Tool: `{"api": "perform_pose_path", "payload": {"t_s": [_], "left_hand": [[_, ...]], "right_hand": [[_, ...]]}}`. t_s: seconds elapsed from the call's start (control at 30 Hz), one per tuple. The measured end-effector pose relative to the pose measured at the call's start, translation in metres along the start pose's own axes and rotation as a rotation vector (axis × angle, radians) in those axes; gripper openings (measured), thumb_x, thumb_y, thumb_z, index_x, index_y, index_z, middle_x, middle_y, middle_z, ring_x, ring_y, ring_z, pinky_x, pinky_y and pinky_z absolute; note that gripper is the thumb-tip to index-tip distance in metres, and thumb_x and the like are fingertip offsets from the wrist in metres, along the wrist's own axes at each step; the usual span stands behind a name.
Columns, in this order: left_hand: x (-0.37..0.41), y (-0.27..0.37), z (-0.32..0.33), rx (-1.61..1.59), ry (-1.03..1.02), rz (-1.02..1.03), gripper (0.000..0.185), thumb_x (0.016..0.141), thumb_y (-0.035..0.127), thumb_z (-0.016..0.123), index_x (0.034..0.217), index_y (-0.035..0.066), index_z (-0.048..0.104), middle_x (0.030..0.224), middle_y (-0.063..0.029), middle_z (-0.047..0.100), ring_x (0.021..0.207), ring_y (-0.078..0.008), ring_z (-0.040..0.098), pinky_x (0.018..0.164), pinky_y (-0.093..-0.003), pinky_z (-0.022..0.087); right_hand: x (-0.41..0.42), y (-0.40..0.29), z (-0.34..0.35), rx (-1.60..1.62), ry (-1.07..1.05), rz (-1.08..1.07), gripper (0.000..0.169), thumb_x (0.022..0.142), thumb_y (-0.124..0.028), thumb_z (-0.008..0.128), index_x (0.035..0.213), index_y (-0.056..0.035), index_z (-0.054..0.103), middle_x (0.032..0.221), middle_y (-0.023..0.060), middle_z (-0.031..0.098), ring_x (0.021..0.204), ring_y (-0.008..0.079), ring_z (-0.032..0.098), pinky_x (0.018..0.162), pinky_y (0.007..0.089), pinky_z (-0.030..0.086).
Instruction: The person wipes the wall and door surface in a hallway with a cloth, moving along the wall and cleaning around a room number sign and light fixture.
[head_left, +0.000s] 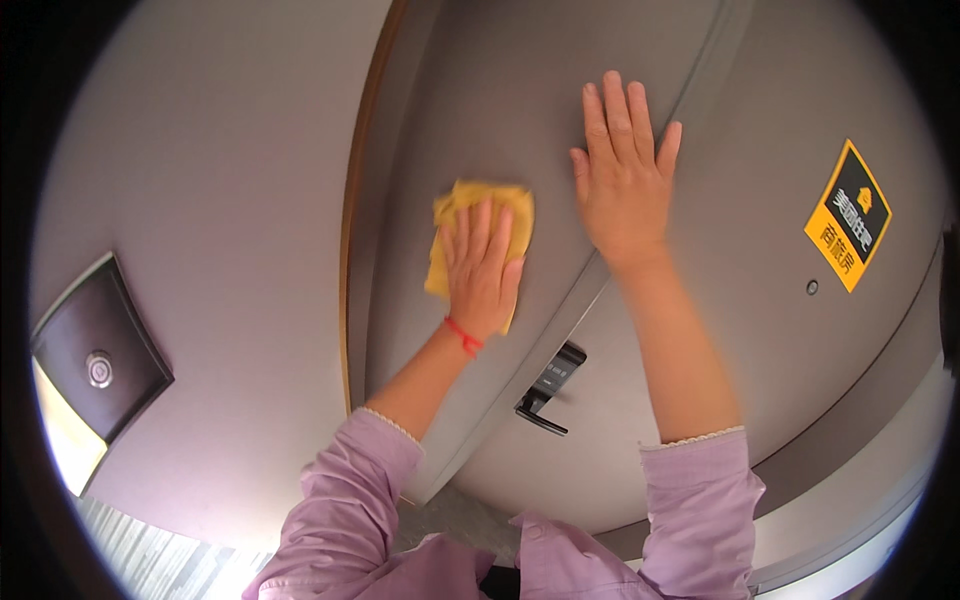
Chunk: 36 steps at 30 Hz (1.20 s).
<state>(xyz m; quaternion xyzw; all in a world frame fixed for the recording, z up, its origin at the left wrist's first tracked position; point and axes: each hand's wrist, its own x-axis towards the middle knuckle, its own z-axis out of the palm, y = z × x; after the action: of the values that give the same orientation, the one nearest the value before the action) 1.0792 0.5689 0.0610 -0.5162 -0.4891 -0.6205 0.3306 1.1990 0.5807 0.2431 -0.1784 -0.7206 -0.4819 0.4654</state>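
My left hand (480, 277), with a red string bracelet (463, 339) at the wrist, presses a folded yellow cloth (517, 206) flat against the grey side panel (405, 315) of the doorway. The cloth and fingers look slightly blurred. My right hand (624, 180) lies palm down with its fingers apart, bare of any object, across the seam between the panel and the grey door (750, 187). Below it, a black door lock with a lever handle (551, 382) is mounted on the door near its edge.
A yellow and black sticker with writing (849, 217) is on the door, above a round peephole (813, 287). Brown trim (352, 225) borders the frame on the left. A dark plate with a round button (99, 369) is on the left wall. Striped flooring (157, 555) shows at lower left.
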Motion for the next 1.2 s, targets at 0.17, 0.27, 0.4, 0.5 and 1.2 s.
{"api": "perform_pose_path", "payload": {"t_s": [0.17, 0.27, 0.4, 0.5, 1.2], "left_hand": [[0.158, 0.017, 0.002, 0.078, 0.073, 0.260, 0.055, 0.099, 0.024, 0.046, 0.150, 0.006, 0.036, 0.158, -0.0180, 0.026, 0.147, -0.0412, 0.019, 0.116, -0.0579, 0.013], [0.200, 0.016, 0.001, 0.131, 0.144, 0.234, 0.056, 0.098, 0.023, 0.048, 0.150, 0.007, 0.035, 0.160, -0.0169, 0.024, 0.147, -0.0409, 0.017, 0.116, -0.0581, 0.014], [0.150, 0.021, 0.000, 0.109, 0.208, 0.009, 0.059, 0.095, 0.022, 0.053, 0.150, 0.009, 0.035, 0.159, -0.0163, 0.024, 0.146, -0.0441, 0.017, 0.115, -0.0619, 0.013], [0.076, 0.033, -0.007, 0.101, -0.060, 0.281, 0.059, 0.092, 0.023, 0.055, 0.147, 0.008, 0.040, 0.155, -0.0159, 0.031, 0.144, -0.0450, 0.022, 0.114, -0.0649, 0.012], [0.154, 0.039, 0.013, 0.130, 0.085, 0.224, 0.063, 0.095, 0.030, 0.051, 0.150, 0.006, 0.034, 0.159, -0.0198, 0.021, 0.146, -0.0469, 0.016, 0.115, -0.0623, 0.013]], "right_hand": [[-0.001, 0.002, -0.001, 0.088, 0.076, 0.171, 0.068, 0.090, -0.018, 0.064, 0.151, -0.0136, 0.035, 0.159, 0.0030, 0.029, 0.147, 0.0225, 0.026, 0.115, 0.0544, 0.024], [-0.002, 0.002, 0.001, 0.158, 0.090, 0.174, 0.071, 0.088, -0.013, 0.065, 0.151, -0.0126, 0.034, 0.159, 0.0056, 0.028, 0.147, 0.0245, 0.026, 0.116, 0.0548, 0.023], [-0.005, 0.005, 0.002, 0.224, 0.137, 0.191, 0.071, 0.087, -0.007, 0.065, 0.151, -0.0106, 0.034, 0.160, 0.0083, 0.028, 0.147, 0.0271, 0.026, 0.116, 0.0557, 0.022], [-0.008, 0.008, 0.001, 0.256, 0.161, 0.219, 0.069, 0.088, -0.012, 0.064, 0.151, -0.0109, 0.035, 0.159, 0.0061, 0.029, 0.147, 0.0254, 0.026, 0.116, 0.0539, 0.022], [-0.013, 0.015, -0.003, 0.426, 0.298, 0.268, 0.057, 0.092, -0.012, 0.057, 0.147, -0.0096, 0.042, 0.158, 0.0128, 0.030, 0.145, 0.0334, 0.030, 0.114, 0.0562, 0.025]]}}
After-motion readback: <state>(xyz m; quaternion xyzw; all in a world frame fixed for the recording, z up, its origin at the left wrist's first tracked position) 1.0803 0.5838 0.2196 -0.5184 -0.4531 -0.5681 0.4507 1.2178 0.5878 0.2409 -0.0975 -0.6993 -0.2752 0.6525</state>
